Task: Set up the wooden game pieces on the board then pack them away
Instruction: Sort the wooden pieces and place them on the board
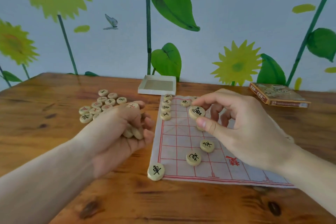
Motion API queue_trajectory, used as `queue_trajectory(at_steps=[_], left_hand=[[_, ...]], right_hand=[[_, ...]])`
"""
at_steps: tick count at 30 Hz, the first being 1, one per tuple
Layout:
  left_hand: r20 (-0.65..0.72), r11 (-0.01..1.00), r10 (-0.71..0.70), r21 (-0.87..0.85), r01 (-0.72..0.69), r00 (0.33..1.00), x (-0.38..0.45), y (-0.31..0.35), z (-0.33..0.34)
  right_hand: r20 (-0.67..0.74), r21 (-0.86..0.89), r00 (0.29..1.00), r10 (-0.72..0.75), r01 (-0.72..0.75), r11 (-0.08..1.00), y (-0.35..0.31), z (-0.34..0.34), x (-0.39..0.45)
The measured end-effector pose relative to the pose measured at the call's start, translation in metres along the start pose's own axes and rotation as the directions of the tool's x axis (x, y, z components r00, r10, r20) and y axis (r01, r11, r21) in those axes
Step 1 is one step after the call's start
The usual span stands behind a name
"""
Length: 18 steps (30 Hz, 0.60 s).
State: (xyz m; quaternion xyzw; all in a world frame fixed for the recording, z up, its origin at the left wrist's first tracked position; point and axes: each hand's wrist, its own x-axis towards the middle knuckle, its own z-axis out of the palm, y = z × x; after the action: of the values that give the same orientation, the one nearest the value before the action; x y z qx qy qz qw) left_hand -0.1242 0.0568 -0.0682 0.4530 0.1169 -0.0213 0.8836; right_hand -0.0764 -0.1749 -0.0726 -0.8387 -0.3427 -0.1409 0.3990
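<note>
My right hand (241, 125) hangs over the far half of the board (183, 143), a thin sheet with a red grid lying on the wooden bench (54, 85). Its grip is closed lightly on one wooden piece (197, 112), pinched between thumb and forefinger with the black character facing up and the disc tilted a little, raised off the sheet. My left hand (127, 125) rests on the bench just left of the board, palm turned inward, fingers curled round a small handful of pieces (133, 132) whose pale edges show between fingers and palm. Beyond that hand lies a loose heap of pieces (101, 104) on the bare wood, some marked in red and some in black. On the board, a column of four pieces (165, 108) runs along the far left edge, touching one another, and another piece (185, 103) sits just right of it near my right fingertips. Closer to me two black-marked pieces (200, 151) lie apart on the grid, and a corner piece (156, 171) sits at the near left corner, half off the sheet. Behind the board stands the open box tray (157, 85), and its printed lid (278, 96) lies far right.
</note>
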Motion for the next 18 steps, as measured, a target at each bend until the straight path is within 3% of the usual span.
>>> queue_trajectory(at_steps=[8,18], left_hand=[[0.042,0.998,0.045,-0.048,-0.043,0.998,0.007,-0.007,-0.001],[0.08,0.999,-0.022,0.032,0.019,0.997,0.015,-0.014,-0.012]], right_hand=[[0.001,-0.087,0.999,-0.053,0.053,0.995,0.007,-0.003,-0.008],[-0.062,-0.074,0.998,-0.024,0.019,0.997,0.013,-0.011,-0.005]])
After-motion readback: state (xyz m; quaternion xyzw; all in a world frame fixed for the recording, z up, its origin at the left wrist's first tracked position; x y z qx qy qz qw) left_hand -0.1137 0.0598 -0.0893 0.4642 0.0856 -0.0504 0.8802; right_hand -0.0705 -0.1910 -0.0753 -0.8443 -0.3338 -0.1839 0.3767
